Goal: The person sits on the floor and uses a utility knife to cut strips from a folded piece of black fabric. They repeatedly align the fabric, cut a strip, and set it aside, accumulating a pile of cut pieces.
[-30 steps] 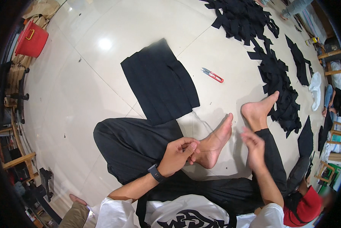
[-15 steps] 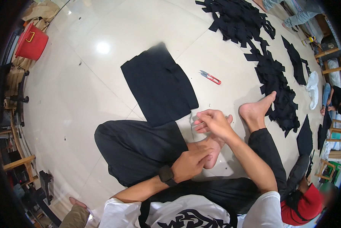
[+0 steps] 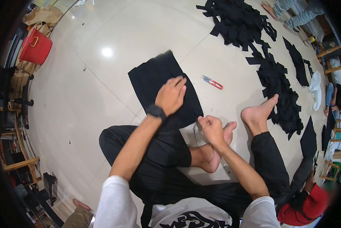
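A stack or folded piece of black cloth (image 3: 149, 81) lies on the pale tiled floor in front of my bent left leg. Over its right half rests my left hand (image 3: 171, 97), back upward, fingers stretched toward the cloth's right edge and slightly blurred. My right hand (image 3: 212, 129) is closed in a pinch at the cloth's near right corner; how much fabric sits between the fingertips is hard to see. Red-handled thread snips (image 3: 212, 82) lie on the floor just right of the cloth, apart from both hands.
A large heap of black cloth strips (image 3: 273, 76) runs along the right beyond my right foot (image 3: 259, 110). More black pieces (image 3: 296, 60) and a white bag (image 3: 315, 91) lie farther right. A red tub (image 3: 37, 47) stands at left. A person in a red top (image 3: 305, 207) sits at lower right.
My left hand has moved up and forward from beside my foot onto the cloth. My right hand has closed into a pinch at the cloth's corner.
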Demonstrator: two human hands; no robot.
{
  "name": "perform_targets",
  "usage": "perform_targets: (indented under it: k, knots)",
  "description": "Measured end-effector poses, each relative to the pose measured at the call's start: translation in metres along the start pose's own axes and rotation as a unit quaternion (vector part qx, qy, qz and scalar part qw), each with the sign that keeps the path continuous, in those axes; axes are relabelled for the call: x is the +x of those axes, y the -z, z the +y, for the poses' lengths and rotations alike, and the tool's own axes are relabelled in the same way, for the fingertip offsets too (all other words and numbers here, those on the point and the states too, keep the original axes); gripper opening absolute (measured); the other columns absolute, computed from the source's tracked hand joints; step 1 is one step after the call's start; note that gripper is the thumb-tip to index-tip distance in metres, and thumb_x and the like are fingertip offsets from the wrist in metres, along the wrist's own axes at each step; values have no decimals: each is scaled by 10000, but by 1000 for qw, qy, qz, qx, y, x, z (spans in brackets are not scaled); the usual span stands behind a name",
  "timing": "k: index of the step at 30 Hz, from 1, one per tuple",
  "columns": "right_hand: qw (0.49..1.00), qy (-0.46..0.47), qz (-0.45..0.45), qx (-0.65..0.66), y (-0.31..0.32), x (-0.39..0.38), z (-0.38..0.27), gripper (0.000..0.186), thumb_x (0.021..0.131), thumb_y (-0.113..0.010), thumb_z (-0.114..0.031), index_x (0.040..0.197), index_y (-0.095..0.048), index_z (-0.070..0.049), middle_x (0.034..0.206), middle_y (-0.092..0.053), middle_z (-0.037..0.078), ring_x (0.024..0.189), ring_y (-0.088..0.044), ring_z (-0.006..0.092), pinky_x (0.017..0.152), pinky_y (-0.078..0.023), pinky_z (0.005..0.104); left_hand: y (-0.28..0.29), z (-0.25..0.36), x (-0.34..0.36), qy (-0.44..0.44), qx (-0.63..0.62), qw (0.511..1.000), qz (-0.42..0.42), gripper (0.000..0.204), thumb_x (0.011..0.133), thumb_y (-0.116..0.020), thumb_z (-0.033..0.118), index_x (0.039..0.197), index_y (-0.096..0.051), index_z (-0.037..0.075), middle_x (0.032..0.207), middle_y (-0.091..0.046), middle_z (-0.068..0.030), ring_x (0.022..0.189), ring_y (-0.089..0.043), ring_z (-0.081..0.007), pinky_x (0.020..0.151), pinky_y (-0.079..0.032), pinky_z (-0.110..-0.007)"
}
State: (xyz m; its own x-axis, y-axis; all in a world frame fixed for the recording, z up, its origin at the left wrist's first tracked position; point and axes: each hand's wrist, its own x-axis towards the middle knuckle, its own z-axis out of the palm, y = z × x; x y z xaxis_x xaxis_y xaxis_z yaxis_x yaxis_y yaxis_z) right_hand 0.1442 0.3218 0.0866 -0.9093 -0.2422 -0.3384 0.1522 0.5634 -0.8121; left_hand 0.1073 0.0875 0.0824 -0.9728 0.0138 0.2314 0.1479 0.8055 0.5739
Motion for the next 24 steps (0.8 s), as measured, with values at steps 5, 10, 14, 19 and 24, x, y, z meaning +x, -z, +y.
perform_targets:
  k: [5,10,14,19,24]
  knots:
    - [999,26,27,-36,-9,-8,3,385,971,-676,-253,719,-637,36,590,-600,174,533,-551,254,565,-463,432,-21,-78,33,-18,231,966,-116,575,1098,-348,472,1622,-359,234,1715,-256,-103,1584,-228,-301,1248,-183,-629]
    - [994,87,71,-5,5,-14,-3,315,944,-692,-176,690,-634,2,584,-599,166,481,-523,226,513,-444,404,-22,-82,42,27,222,968,-117,603,1087,-347,517,1640,-320,276,1728,-230,-79,1598,-190,-282,1256,-152,-628]
    - [961,212,119,-132,26,-27,5,329,887,-723,-76,622,-538,-19,527,-511,111,443,-455,204,498,-407,372,-22,-88,43,38,222,969,-104,605,1088,-337,525,1640,-319,279,1729,-229,-74,1599,-187,-282,1259,-145,-621]
    - [956,258,85,-111,48,-45,31,326,882,-730,-35,637,-514,-37,532,-474,116,454,-474,238,475,-408,381,-22,-85,47,40,221,969,-105,596,1093,-326,519,1638,-320,278,1727,-232,-75,1598,-189,-282,1259,-144,-619]
    - [974,217,45,-43,68,-77,23,350,895,-719,10,635,-488,-26,547,-473,113,464,-486,224,459,-398,344,-22,-88,46,39,232,967,-103,594,1097,-317,522,1640,-314,282,1729,-227,-72,1598,-189,-281,1259,-146,-618]
